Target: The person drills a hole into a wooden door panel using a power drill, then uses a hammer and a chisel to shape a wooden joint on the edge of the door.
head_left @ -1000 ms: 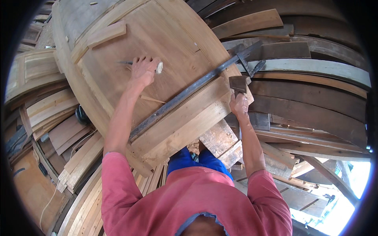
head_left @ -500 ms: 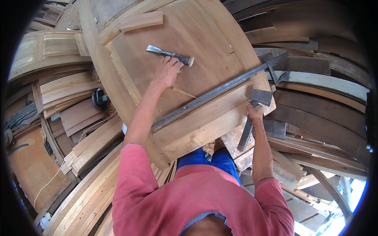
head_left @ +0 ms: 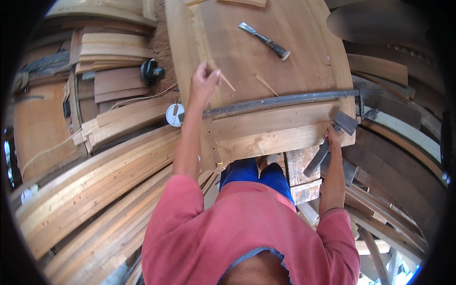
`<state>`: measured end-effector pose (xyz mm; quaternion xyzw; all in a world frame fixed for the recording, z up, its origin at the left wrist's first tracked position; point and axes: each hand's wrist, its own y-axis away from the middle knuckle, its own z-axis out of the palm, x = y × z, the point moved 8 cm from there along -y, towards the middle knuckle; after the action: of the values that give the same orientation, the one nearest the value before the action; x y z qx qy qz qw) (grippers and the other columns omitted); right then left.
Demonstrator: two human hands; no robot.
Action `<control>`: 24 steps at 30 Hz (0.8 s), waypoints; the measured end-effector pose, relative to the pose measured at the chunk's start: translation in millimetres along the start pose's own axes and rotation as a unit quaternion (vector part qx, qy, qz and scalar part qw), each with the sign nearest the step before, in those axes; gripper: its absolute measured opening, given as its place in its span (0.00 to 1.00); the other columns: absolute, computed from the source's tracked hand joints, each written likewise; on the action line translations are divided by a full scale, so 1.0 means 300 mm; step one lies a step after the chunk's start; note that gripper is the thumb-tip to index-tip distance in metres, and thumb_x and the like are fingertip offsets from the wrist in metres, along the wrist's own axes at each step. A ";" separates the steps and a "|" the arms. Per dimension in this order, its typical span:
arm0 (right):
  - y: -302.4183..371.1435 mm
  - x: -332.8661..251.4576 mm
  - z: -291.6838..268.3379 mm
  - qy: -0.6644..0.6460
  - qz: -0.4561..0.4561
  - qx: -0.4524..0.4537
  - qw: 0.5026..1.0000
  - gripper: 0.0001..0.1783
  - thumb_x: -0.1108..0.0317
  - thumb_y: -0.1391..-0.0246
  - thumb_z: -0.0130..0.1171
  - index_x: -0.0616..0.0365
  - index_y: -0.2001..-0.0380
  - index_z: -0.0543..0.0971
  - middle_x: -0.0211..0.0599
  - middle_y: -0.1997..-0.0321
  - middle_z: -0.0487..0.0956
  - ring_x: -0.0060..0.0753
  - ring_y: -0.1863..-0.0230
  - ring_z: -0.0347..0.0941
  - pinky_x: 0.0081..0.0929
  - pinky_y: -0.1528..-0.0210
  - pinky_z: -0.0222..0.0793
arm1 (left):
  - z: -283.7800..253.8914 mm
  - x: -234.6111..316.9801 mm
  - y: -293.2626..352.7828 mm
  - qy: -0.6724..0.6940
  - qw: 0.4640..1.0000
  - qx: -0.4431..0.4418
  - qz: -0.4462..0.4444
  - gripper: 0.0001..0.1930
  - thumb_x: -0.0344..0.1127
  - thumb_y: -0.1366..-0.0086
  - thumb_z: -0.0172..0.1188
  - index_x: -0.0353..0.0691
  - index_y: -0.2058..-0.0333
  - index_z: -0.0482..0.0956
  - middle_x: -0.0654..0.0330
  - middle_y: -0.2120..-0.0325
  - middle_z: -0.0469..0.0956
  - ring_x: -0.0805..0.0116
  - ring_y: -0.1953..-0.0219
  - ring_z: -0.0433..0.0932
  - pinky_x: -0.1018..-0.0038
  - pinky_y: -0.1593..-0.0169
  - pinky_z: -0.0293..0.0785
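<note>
My left hand [head_left: 204, 84] is closed on a thin pointed wooden stick [head_left: 227, 82] above the left side of a wooden panel door [head_left: 285, 19]. A second wooden stick [head_left: 266, 86] lies on the door just right of it. Farther up rests a chisel [head_left: 264, 41], its blade toward the upper left, with no hand on it. My right hand [head_left: 335, 136] is wrapped round a dark mallet [head_left: 346, 122] close under its head, by the door's near right corner. Across the door runs a long metal bar clamp [head_left: 285, 101].
Stacked planks [head_left: 109, 185] fill the left side. A black power tool [head_left: 152, 71] sits beyond them, and a round white lid or tub [head_left: 175, 115] is beside my left forearm. Dark boards [head_left: 394, 156] are piled on the right. A rough wooden support [head_left: 302, 166] stands below the door.
My left hand has left the chisel on the door and moved left and nearer, taking hold of a stick. The mallet stays in my right hand. The view has shifted.
</note>
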<state>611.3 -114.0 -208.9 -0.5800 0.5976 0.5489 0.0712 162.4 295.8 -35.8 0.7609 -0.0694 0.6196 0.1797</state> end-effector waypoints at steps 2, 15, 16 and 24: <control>0.034 -0.038 0.012 -0.024 -0.012 -0.016 1.000 0.13 0.67 0.46 0.64 0.58 0.80 0.74 0.35 0.83 0.74 0.26 0.87 0.69 0.27 0.84 0.64 | -0.127 -0.099 0.201 0.016 0.998 0.049 -0.039 0.11 0.29 0.32 0.61 0.35 0.52 0.77 0.65 0.73 0.77 0.77 0.69 0.78 0.78 0.64 0.76; 0.762 -0.453 0.388 0.058 -0.215 -0.285 0.932 0.13 0.61 0.39 0.62 0.57 0.73 0.75 0.28 0.83 0.74 0.20 0.82 0.68 0.23 0.77 0.64 | -0.308 -0.513 0.715 0.115 0.954 0.263 -0.088 0.08 0.28 0.31 0.60 0.33 0.56 0.77 0.61 0.65 0.79 0.75 0.63 0.81 0.74 0.60 0.84; 0.803 -0.482 0.424 0.062 -0.219 -0.291 0.929 0.13 0.61 0.39 0.62 0.57 0.73 0.75 0.28 0.83 0.74 0.20 0.82 0.68 0.23 0.77 0.64 | -0.326 -0.510 0.720 0.067 0.956 0.280 -0.065 0.08 0.29 0.31 0.61 0.34 0.56 0.77 0.60 0.67 0.81 0.73 0.64 0.82 0.73 0.62 0.83; 1.178 -0.697 0.613 0.097 -0.319 -0.384 0.861 0.12 0.62 0.39 0.63 0.61 0.68 0.76 0.27 0.83 0.73 0.20 0.80 0.69 0.24 0.75 0.66 | -0.169 -0.398 0.731 -0.287 0.939 0.171 0.079 0.09 0.33 0.35 0.61 0.39 0.57 0.78 0.52 0.69 0.84 0.54 0.68 0.85 0.59 0.62 0.80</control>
<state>303.6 53.1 73.4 -0.7704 0.1257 0.6235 -0.0444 17.4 97.1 -101.8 0.9179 -0.0708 0.3893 -0.0305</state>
